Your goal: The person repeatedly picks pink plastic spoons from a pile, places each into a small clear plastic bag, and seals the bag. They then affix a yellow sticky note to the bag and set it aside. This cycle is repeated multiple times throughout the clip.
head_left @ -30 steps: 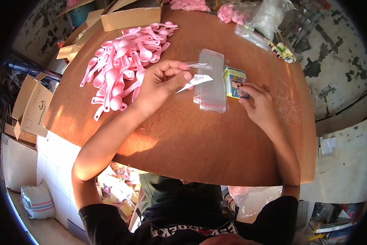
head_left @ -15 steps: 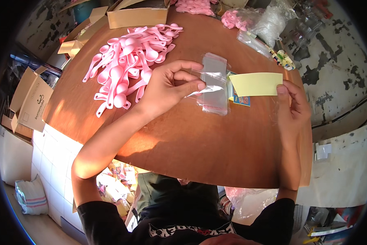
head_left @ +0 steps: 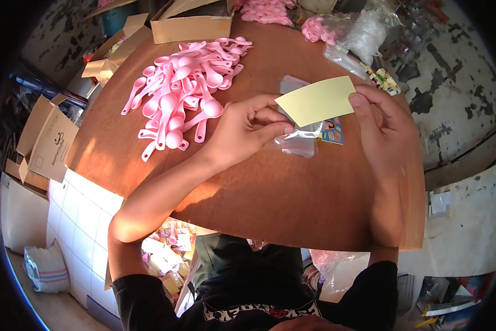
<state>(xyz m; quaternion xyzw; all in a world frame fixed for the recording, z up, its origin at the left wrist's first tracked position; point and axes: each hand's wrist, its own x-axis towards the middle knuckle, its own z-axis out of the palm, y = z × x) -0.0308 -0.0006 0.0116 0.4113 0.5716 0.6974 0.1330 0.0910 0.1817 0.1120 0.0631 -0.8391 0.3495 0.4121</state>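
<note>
Yellow card (head_left: 317, 100) is up in the air over the brown table (head_left: 292, 204), tipped a little so its right end sits higher. The right hand (head_left: 381, 118) pinches the card's right edge, thumb on top and fingers behind it. The left hand (head_left: 247, 131) has its thumb and fingers squeezed together on a clear bag (head_left: 299, 136), and the card's low left corner is right at those fingertips. The bag hangs just under the card, close to the table (it is hard to tell if the card is already going into the bag). A small stack of bright printed cards (head_left: 333, 131) lies on the table right beside the bag, partly hidden by the yellow card.

To the left of the left hand is a big pile of pink spoons (head_left: 184, 94), spread over the table and not touching the hand. More pink spoons (head_left: 267, 11) sit at the far edge. Clear bags (head_left: 361, 38) are bunched at the far right corner. A flat cardboard box (head_left: 190, 28) stands at the far side, and open boxes (head_left: 46, 140) sit on the floor to the left. Below the table's near edge you can see the person's dark shirt (head_left: 248, 298).
</note>
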